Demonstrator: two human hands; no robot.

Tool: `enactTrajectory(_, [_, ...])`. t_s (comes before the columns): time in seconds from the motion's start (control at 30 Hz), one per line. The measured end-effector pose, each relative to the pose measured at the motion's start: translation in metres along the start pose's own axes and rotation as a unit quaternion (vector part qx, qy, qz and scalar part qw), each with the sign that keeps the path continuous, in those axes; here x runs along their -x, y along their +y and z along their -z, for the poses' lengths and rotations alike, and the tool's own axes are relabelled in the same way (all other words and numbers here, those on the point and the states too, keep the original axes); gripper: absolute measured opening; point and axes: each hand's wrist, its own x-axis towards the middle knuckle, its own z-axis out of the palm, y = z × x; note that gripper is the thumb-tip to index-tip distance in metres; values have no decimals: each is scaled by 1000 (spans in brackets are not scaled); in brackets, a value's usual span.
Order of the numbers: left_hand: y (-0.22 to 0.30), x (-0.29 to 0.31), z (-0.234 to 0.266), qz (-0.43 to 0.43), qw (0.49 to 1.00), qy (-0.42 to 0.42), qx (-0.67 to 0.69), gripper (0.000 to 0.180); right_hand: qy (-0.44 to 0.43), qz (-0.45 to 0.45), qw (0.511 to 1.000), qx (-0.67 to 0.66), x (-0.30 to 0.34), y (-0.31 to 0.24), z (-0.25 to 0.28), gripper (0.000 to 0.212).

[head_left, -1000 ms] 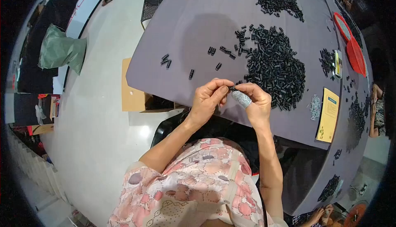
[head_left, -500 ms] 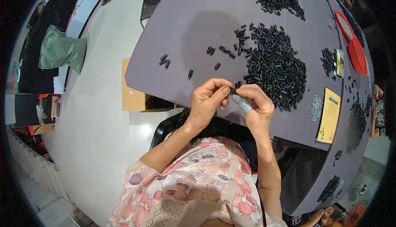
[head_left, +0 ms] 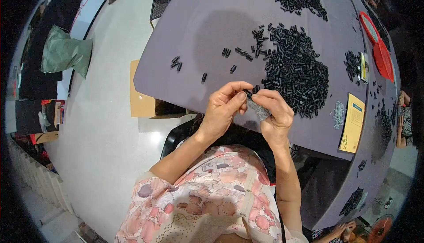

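Head view: we have both hands raised together just over the near edge of the grey desk (head_left: 194, 35). Our left hand (head_left: 223, 110) pinches its thumb and forefinger shut on a small black piece (head_left: 250, 94), keeping it at the fingertips where we can see it. Our right hand (head_left: 274, 113) closes its grip round a grey rough-looking pad (head_left: 258, 109), its fingers touching the same small piece, so the two meet in the middle. The big heap of black pieces (head_left: 293, 73) lies just beyond, close enough to pick from. A few loose black pieces (head_left: 176, 63) sit apart to the left. A yellow card (head_left: 352, 124) lies to the right.
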Motion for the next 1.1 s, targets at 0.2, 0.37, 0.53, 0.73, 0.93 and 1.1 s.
enactTrajectory(0.2, [-2,0,-5,17,991,19,128,24,24,-41,999,-13,4,-8,-3,37])
enactTrajectory(0.37, [-3,-1,-9,2,990,29,137,21,76,-118,989,-41,11,-8,-6,27])
enactTrajectory(0.53, [-5,0,-10,-10,992,35,123,18,44,-58,997,-10,9,-8,0,30])
enactTrajectory(0.73, [-7,-1,-7,-68,997,13,43,16,12,4,999,40,5,-10,6,42])
enactTrajectory(0.93, [-6,-2,-8,-43,998,10,54,17,18,21,999,42,5,-6,4,46])
enactTrajectory(1.1, [4,-5,-5,29,994,19,103,39,-16,-105,994,-4,3,-10,5,35])
